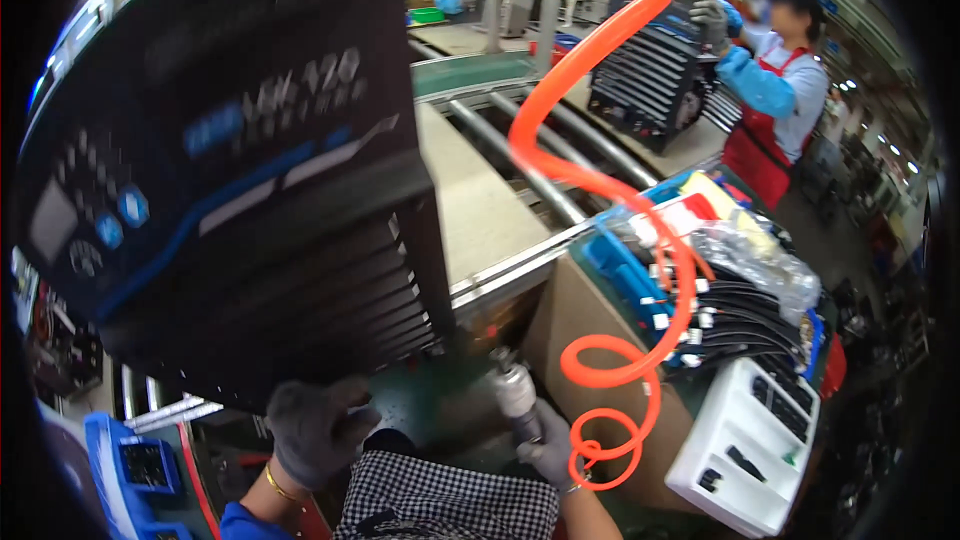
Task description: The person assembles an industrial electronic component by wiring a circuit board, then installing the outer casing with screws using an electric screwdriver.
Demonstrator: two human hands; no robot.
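Beside a black machine (300, 230), left hand (312, 430) curls loosely; right hand (552, 454) grips a silver tool (516, 395).

To the right, a white tray (712, 432) with small dark parts in its compartments sits tilted just beside a blue bin (618, 275), which holds black cables (750, 328) with white connectors and a clear plastic bag (768, 265). Beyond, metal rollers (560, 202) run next to a pale board (475, 205), and a co-worker (762, 152) in a red apron stands by a slatted black cabinet (643, 85); at lower left is a blue holder (108, 465), near a red edge strip (198, 480).
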